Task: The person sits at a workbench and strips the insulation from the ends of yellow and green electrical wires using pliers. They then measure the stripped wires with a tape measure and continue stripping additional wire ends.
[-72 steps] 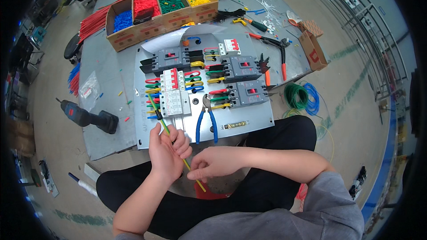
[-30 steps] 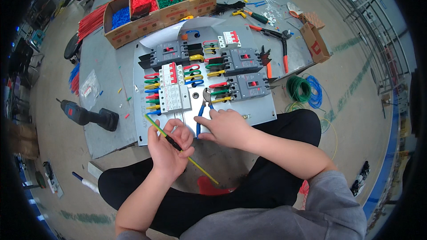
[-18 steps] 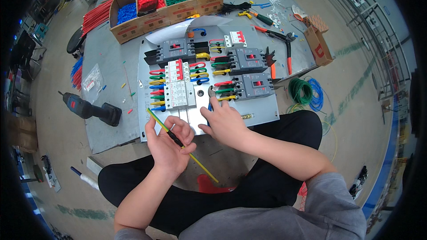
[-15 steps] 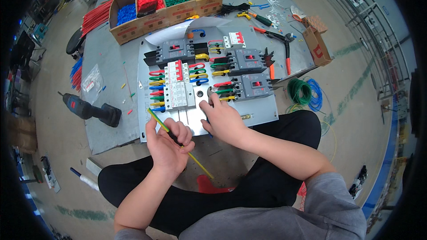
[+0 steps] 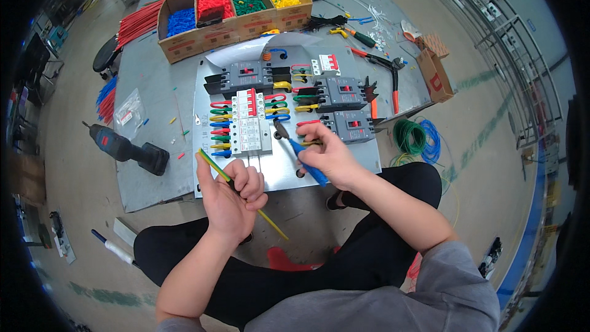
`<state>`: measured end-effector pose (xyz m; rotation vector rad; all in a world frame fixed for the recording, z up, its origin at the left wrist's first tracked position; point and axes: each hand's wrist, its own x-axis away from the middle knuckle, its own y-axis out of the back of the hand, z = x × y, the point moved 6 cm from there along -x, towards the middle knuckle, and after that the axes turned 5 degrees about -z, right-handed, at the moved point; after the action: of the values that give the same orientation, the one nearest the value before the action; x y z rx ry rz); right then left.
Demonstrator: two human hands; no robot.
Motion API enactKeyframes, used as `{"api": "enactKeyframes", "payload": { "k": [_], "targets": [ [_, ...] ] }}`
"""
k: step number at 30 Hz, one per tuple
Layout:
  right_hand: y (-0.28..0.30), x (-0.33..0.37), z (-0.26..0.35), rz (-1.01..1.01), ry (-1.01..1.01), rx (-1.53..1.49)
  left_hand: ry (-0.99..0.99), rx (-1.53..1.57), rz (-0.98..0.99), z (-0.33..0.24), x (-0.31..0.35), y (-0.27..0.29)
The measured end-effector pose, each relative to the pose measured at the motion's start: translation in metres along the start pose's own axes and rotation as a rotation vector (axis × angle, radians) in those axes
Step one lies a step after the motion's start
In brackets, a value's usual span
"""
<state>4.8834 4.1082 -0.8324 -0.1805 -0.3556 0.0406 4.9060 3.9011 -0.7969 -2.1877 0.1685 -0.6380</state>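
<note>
Looped wires (image 5: 221, 111) already at breaker block (image 5: 250, 132); yellow-green wire (image 5: 213, 165) (both ends free) in curled left hand (image 5: 233, 200); right hand (image 5: 332, 155), fingers closed, grips blue-handled cutters (image 5: 296, 146).

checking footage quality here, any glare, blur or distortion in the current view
Head view: glare whitens the metal panel below the white breakers; same view, the blue floor stripe curves near the rim, with black corners; same view, blue-handled pliers in the right hand look slightly soft.
</note>
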Motion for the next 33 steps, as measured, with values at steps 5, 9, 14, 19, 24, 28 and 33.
{"api": "enactKeyframes", "payload": {
  "k": [5,9,14,19,24,28,33],
  "targets": [
    [0.013,0.023,0.064,0.077,0.358,-0.166,-0.058,-0.075,0.091,-0.006,0.003,-0.004],
    [-0.001,0.034,0.036,0.446,-0.017,-0.662,-0.165,-0.306,0.191,-0.004,0.006,-0.019],
    [-0.026,0.041,0.014,0.319,-0.207,-0.638,-0.494,-0.756,0.369,0.003,0.016,-0.028],
    [-0.01,0.044,0.028,0.333,-0.103,-0.419,-0.522,-1.018,0.438,0.011,0.026,-0.049],
    [0.016,0.041,0.053,0.202,0.163,-0.148,-0.666,-1.122,0.529,0.009,0.051,-0.081],
    [0.017,0.049,0.068,0.209,0.26,-0.099,-0.993,-1.441,0.621,0.003,0.068,-0.095],
    [0.012,0.053,0.073,0.119,0.401,0.204,-1.176,-1.542,0.403,-0.005,0.057,-0.092]
  ]
}}
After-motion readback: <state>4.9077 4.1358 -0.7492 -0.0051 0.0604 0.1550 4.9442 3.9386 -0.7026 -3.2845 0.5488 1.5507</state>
